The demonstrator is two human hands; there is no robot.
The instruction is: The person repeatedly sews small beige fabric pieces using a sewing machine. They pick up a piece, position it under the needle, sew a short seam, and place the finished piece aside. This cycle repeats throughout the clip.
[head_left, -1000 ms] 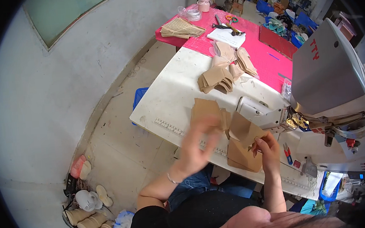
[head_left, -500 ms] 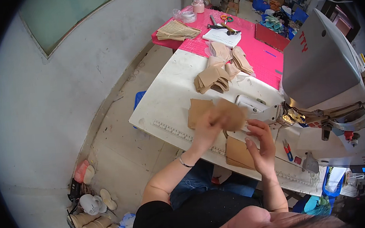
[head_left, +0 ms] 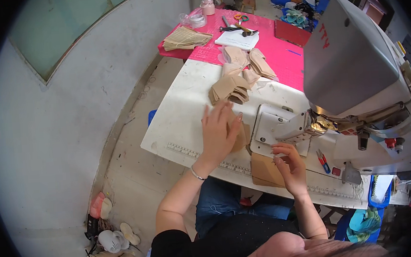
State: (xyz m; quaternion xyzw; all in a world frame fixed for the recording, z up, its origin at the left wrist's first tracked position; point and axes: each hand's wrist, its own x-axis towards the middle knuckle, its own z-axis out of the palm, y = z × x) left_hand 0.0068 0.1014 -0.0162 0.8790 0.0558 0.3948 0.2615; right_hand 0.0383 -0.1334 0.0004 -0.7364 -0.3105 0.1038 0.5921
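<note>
My left hand (head_left: 219, 133) is over the white tabletop with its fingers spread, slightly blurred. Beneath and beside it lie tan flat pieces (head_left: 241, 136), partly hidden by the hand; whether it presses on them I cannot tell. My right hand (head_left: 293, 169) is loosely curled with a gap between thumb and fingers, and nothing shows in it. Just left of that hand, a tan sheet (head_left: 264, 168) lies at the table's front edge. The sewing machine's white plate (head_left: 265, 132) sits between and beyond my hands.
A fanned stack of tan pieces (head_left: 229, 88) and wrapped bundles (head_left: 261, 64) lie farther back. The grey machine head (head_left: 349, 54) rises at right. Red-and-blue snips (head_left: 323, 161) lie right of my right hand. Hammers (head_left: 245, 29) and a notebook (head_left: 237, 40) rest on the pink cover.
My left hand has moved away from the machine and up-left; the tan piece it was moving is no longer up in its fingers. My right hand's fingers have curled a little.
</note>
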